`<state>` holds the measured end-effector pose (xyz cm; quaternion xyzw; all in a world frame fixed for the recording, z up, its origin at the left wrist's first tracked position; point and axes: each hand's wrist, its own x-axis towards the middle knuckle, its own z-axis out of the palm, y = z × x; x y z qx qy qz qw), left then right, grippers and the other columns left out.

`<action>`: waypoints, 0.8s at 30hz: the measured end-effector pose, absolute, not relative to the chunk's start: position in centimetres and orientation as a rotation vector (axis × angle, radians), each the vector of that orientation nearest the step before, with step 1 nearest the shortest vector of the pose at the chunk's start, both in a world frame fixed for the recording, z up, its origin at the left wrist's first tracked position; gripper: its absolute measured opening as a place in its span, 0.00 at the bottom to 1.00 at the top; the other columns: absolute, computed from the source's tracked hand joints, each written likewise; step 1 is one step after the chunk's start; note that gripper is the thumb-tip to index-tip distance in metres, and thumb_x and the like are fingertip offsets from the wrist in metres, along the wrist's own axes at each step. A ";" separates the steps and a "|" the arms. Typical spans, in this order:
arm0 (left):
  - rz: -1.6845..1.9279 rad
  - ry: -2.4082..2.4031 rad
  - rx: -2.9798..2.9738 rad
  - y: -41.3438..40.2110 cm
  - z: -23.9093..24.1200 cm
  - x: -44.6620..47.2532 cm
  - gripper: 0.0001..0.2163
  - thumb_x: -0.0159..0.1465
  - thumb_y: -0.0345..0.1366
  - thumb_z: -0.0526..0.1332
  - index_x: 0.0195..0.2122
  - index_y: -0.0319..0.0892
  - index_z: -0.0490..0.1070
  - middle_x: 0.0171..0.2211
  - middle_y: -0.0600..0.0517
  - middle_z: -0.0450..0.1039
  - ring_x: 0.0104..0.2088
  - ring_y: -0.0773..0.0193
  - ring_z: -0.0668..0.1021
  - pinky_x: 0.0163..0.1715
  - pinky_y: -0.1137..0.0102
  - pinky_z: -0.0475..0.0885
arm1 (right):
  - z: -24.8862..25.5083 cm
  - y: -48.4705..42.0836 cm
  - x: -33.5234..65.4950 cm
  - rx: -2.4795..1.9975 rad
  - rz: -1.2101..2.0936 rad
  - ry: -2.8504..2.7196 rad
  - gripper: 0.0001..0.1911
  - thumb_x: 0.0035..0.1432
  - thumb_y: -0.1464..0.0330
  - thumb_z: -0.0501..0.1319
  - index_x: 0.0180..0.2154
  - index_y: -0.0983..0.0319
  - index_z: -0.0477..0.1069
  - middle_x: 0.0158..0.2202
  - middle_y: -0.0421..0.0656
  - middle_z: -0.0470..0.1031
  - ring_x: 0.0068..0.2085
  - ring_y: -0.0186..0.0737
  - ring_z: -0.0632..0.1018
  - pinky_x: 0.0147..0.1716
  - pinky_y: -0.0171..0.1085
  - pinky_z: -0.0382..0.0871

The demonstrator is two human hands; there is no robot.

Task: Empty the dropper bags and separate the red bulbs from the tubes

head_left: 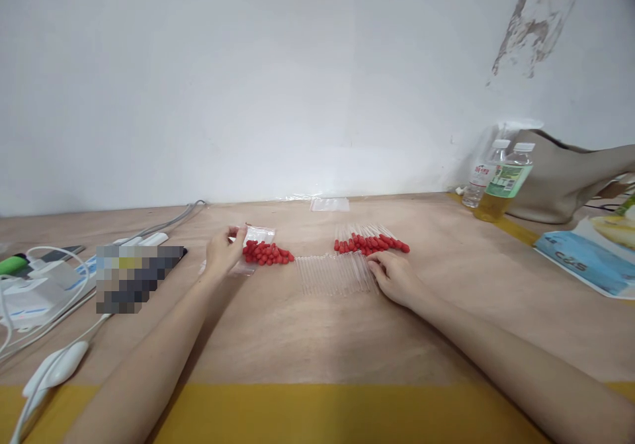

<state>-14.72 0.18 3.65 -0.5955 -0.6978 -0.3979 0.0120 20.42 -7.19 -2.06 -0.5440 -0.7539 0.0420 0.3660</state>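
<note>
2 red piles (268,253); L hand (224,249) curled nr one, R hand (394,277) at 1 clear-tube row (332,276); can't tell grips.

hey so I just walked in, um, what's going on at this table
A person is handling small parts on the table. Their left hand is by a clear bag and a heap of red pieces; its grip is unclear. Their right hand is at the right end of a row of thin clear tubes. Just beyond lie thin sticks with red ends.
</note>
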 end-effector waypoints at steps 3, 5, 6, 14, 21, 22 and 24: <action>-1.235 -1.959 -1.998 0.0 4.2 -12.7 0.14 0.57 0.45 0.52 0.33 0.41 0.70 0.32 0.51 0.72 0.31 0.60 0.72 0.32 0.69 0.65 | -2.2 -6.9 20.8 -1.362 0.063 -1.909 0.10 0.54 0.71 0.51 0.33 0.64 0.70 0.32 0.45 0.73 0.34 0.38 0.73 0.35 0.36 0.65; -1.167 -1.701 -2.241 -0.2 4.3 -10.4 0.11 0.56 0.42 0.54 0.32 0.41 0.69 0.34 0.51 0.72 0.35 0.61 0.72 0.36 0.69 0.66 | -2.3 -6.7 21.0 -1.350 0.047 -1.891 0.09 0.54 0.72 0.51 0.33 0.64 0.70 0.32 0.45 0.73 0.34 0.38 0.73 0.35 0.36 0.65; -1.097 -1.578 -2.369 -0.3 4.2 -8.9 0.10 0.56 0.41 0.55 0.32 0.41 0.69 0.34 0.51 0.72 0.36 0.60 0.72 0.38 0.68 0.65 | -2.3 -6.6 21.1 -1.350 0.041 -1.882 0.09 0.54 0.72 0.51 0.33 0.64 0.70 0.33 0.45 0.73 0.34 0.38 0.73 0.36 0.36 0.65; -0.719 -1.703 -2.834 1.1 2.6 0.7 0.11 0.51 0.42 0.62 0.33 0.42 0.69 0.36 0.50 0.72 0.38 0.60 0.72 0.39 0.69 0.65 | -2.3 -6.3 21.5 -1.364 0.024 -1.859 0.10 0.52 0.75 0.51 0.33 0.65 0.70 0.34 0.46 0.74 0.36 0.40 0.74 0.38 0.38 0.66; -0.698 -2.241 -2.713 4.3 1.5 2.8 0.08 0.52 0.37 0.61 0.28 0.37 0.70 0.22 0.51 0.71 0.22 0.66 0.72 0.23 0.73 0.65 | -2.4 -6.3 21.5 -1.365 0.043 -1.866 0.10 0.52 0.75 0.51 0.33 0.64 0.71 0.32 0.45 0.75 0.33 0.38 0.75 0.35 0.36 0.67; -0.685 -2.302 -2.694 4.4 1.6 3.1 0.07 0.51 0.36 0.62 0.26 0.37 0.70 0.19 0.52 0.70 0.21 0.66 0.72 0.22 0.73 0.64 | -2.4 -6.4 21.4 -1.356 0.042 -1.864 0.10 0.52 0.75 0.51 0.33 0.64 0.70 0.32 0.45 0.75 0.33 0.37 0.75 0.35 0.36 0.67; -0.661 -2.405 -2.662 4.4 1.8 3.7 0.05 0.49 0.32 0.63 0.23 0.36 0.70 0.16 0.53 0.68 0.18 0.67 0.70 0.19 0.73 0.63 | -2.3 -6.5 21.4 -1.338 0.041 -1.863 0.10 0.52 0.74 0.51 0.32 0.64 0.70 0.32 0.45 0.75 0.33 0.38 0.74 0.35 0.36 0.67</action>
